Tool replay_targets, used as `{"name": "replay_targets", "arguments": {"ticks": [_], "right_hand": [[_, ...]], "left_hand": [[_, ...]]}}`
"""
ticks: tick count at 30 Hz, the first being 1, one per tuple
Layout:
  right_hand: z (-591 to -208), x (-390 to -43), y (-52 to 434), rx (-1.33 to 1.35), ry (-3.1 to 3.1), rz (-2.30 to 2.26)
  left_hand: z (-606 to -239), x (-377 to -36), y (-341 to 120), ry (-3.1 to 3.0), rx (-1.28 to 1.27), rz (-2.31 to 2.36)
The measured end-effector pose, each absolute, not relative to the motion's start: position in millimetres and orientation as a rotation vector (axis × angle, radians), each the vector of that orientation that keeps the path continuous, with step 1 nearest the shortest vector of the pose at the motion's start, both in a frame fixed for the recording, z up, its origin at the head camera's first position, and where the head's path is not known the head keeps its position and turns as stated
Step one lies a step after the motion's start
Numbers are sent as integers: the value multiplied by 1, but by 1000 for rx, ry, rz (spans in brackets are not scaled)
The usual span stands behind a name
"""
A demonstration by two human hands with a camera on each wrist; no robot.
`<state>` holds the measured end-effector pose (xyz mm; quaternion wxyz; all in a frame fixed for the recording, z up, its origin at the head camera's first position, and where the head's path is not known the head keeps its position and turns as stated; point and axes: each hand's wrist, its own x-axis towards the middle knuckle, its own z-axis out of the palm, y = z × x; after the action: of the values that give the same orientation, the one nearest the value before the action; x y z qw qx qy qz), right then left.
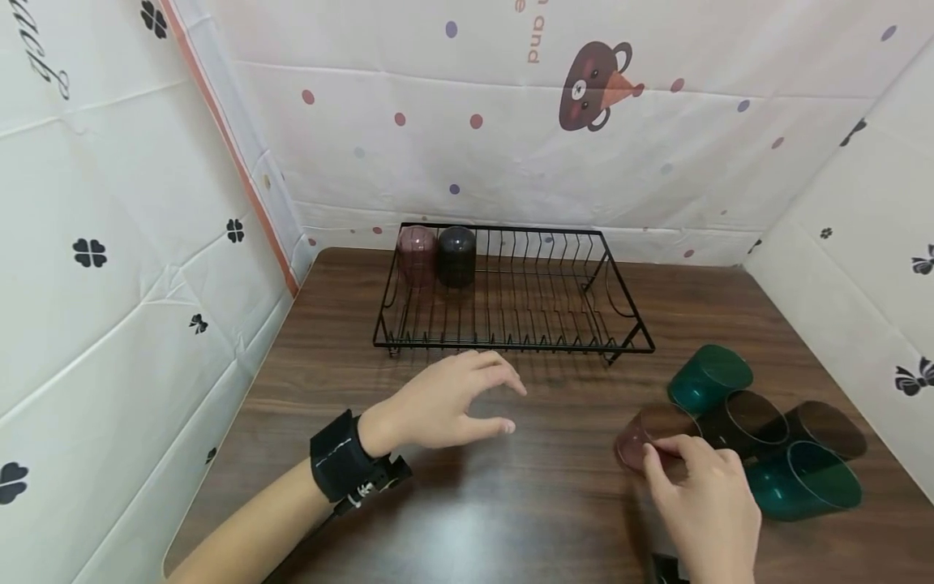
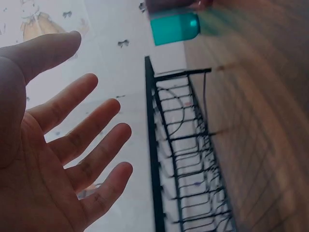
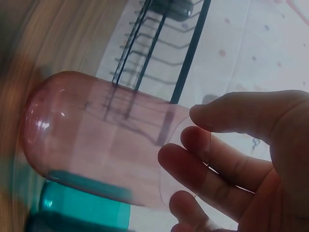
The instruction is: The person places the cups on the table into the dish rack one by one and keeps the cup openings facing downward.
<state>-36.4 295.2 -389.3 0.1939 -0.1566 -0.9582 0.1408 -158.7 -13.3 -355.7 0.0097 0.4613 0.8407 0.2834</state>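
Wood-grain table [image 1: 511,503], patterned sheet walls [image 1: 109,243]

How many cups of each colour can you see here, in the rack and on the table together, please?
Pink cups: 2
Black cup: 1
Green cups: 2
Brown cups: 2
Total: 7

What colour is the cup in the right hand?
Translucent pink plastic cup, clearest in the right wrist view.
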Motion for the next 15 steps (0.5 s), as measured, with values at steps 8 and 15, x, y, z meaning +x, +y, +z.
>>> {"name": "replay_targets", "arguments": {"ticks": [8,15], "right_hand": [[-392,-42,277,-254,-2640,421],[-394,-46,262,-110,-2606,416]], "left_hand": [[-382,-148,-1,2535,1339,898],[-411,-146,9,2464,1187,1040]]}}
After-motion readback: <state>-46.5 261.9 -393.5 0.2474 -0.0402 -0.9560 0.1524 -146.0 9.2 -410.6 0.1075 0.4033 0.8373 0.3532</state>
